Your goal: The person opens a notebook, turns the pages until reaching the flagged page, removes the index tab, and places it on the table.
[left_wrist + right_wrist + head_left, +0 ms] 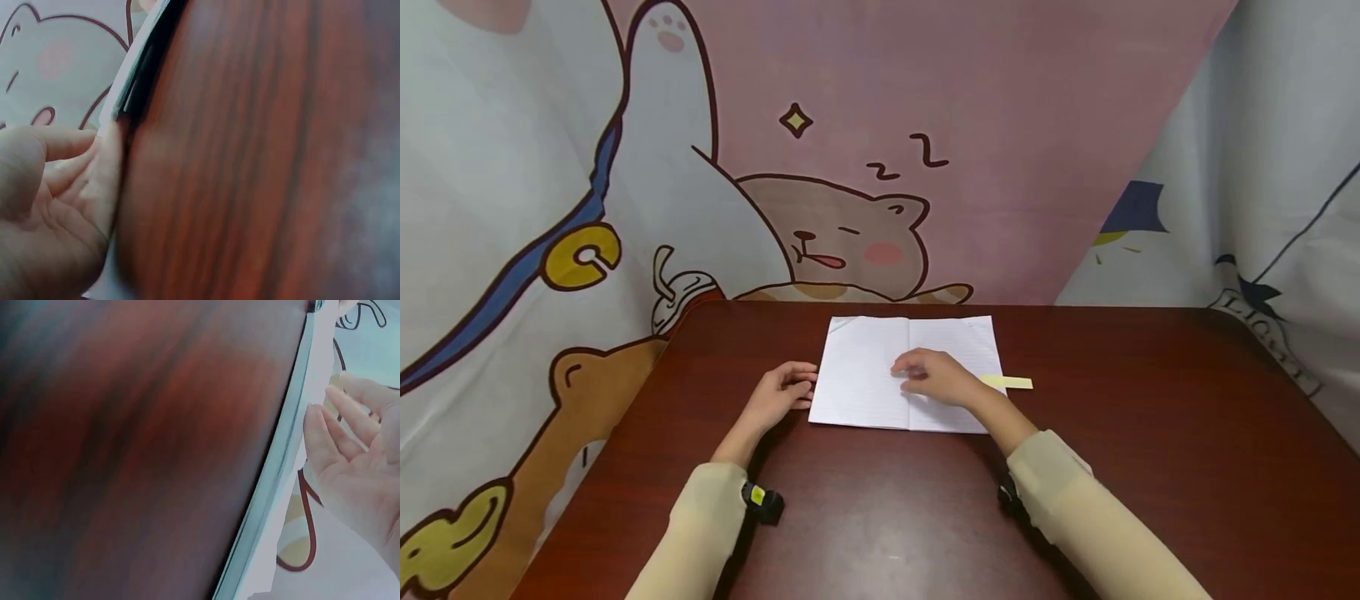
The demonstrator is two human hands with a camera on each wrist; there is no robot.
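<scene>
An open notebook (861,375) with white, faintly lined pages lies flat on the dark reddish-brown table. At its left edge rests my left hand (778,395), fingertips touching the edge. In the left wrist view that hand (53,194) has its fingers loosely extended along the notebook's side. My right hand (942,378) is over the middle fold, its fingers slightly bent and holding nothing. The right wrist view shows this hand (356,434) with fingers spread apart near the page surface. A pale yellow paper strip (1017,383) sticks out past the right page, partly behind my right wrist.
The wooden table (880,508) reaches toward a cartoon-printed curtain (1000,108) hanging behind it and along both sides. Cream sleeves (707,508) cover both forearms, and a black wrist device (763,503) is strapped at the left wrist.
</scene>
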